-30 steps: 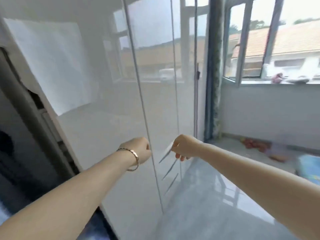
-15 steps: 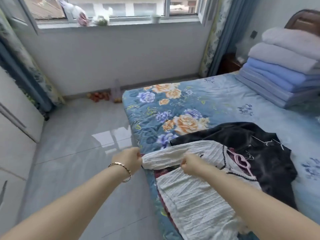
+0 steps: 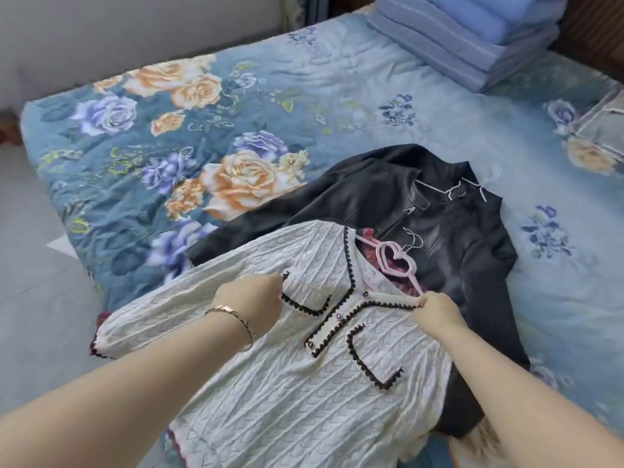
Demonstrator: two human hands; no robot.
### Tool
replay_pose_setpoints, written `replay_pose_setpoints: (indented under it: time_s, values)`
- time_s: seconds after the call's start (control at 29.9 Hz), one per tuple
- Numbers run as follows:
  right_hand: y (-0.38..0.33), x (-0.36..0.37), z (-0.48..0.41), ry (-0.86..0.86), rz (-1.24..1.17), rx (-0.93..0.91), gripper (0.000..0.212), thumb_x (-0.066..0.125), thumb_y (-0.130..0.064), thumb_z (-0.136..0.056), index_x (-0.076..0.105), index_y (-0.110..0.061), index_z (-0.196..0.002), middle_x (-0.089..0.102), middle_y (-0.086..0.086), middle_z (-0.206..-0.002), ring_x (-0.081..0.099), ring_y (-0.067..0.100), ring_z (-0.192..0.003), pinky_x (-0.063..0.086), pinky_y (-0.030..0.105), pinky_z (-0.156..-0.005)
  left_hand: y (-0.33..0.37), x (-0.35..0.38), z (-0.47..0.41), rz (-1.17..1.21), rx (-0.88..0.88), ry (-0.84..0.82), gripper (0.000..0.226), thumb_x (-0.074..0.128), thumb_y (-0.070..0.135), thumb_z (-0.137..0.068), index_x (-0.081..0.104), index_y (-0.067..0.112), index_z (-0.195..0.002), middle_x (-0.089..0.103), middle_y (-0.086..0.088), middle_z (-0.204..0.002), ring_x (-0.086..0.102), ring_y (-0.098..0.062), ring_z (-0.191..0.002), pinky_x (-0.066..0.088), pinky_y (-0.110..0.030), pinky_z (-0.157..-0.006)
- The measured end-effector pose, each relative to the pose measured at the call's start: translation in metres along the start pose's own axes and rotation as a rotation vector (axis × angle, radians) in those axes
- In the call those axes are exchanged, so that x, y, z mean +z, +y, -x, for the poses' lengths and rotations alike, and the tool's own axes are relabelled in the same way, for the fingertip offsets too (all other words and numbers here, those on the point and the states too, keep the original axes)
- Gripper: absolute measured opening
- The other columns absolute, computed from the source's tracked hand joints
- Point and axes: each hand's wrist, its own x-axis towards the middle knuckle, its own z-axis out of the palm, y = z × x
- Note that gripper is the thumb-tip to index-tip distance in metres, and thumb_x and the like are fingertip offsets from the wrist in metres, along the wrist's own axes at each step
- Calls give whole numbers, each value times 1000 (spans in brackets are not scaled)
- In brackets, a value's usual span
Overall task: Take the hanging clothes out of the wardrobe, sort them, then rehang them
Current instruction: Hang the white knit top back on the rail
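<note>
Here we see the white knit cardigan (image 3: 304, 383) lying front-up on the floral bedspread (image 3: 202, 130), overlapping a black leather jacket (image 3: 456, 231). Our left hand (image 3: 250, 304), fingers curled, grips the knit beside a pocket trim. Our right hand (image 3: 439, 310) pinches the black-trimmed neckline edge. A pink hanger (image 3: 395, 261) sits in the cardigan's collar. Folded blue blankets (image 3: 472, 35) are stacked at the far corner.
</note>
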Motion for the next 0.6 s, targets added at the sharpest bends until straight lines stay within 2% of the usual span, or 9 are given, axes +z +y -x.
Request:
replay_pose_setpoints:
  time_s: [0.17, 0.27, 0.33, 0.4, 0.47, 0.54, 0.6]
  values:
    - [18, 34, -81, -16, -33, 71, 32, 43, -12, -93, 50, -1, -123, 51, 18, -124, 52, 36, -112, 44, 37, -89, 16, 50, -58, -41, 3, -70, 23, 35, 18, -94, 55, 21, -105, 58, 1, -100, 60, -23, -96, 44, -29, -71]
    - [25, 51, -105, -8, -78, 129, 34, 45, -15, -92, 48, -4, -125, 49, 16, -126, 48, 36, -115, 44, 40, -93, 19, 72, -72, -39, 20, -92, 15, 33, 17, -95, 48, 22, -93, 53, 4, -93, 54, -19, -84, 37, -26, -59]
    - [29, 56, -113, 39, -76, 164, 32, 47, -16, -93, 53, -7, -123, 51, 14, -124, 48, 35, -115, 43, 40, -93, 19, 78, -75, -34, 14, -90, 19, 32, 17, -95, 50, 23, -96, 53, 6, -90, 50, -16, -79, 31, -23, -51]
    - [29, 56, -114, 19, -87, 200, 28, 48, -17, -93, 57, -10, -119, 56, 13, -118, 52, 34, -110, 43, 39, -92, 17, 80, -74, -20, -6, -96, 22, 33, 18, -95, 53, 24, -102, 53, 8, -91, 51, -15, -81, 34, -23, -54]
    - [28, 52, -108, 8, -151, 157, 25, 47, -18, -93, 56, -11, -115, 61, 12, -108, 56, 32, -97, 45, 36, -83, 14, 75, -72, -14, -26, -93, 22, 34, 20, -95, 54, 27, -103, 53, 8, -92, 52, -15, -82, 39, -25, -62]
    - [23, 39, -93, 85, -195, 39, 18, 42, -20, -95, 52, -14, -109, 61, 7, -94, 55, 30, -82, 42, 33, -69, 10, 62, -68, -3, -47, -71, 20, 36, 21, -94, 54, 29, -100, 51, 8, -90, 50, -15, -82, 38, -24, -65]
    - [16, 18, -71, 182, -235, -100, 14, 40, -23, -97, 50, -16, -105, 62, 4, -87, 56, 29, -77, 42, 33, -66, 5, 46, -58, 26, -62, -37, 17, 37, 22, -93, 51, 30, -94, 52, 7, -90, 53, -17, -86, 39, -24, -68]
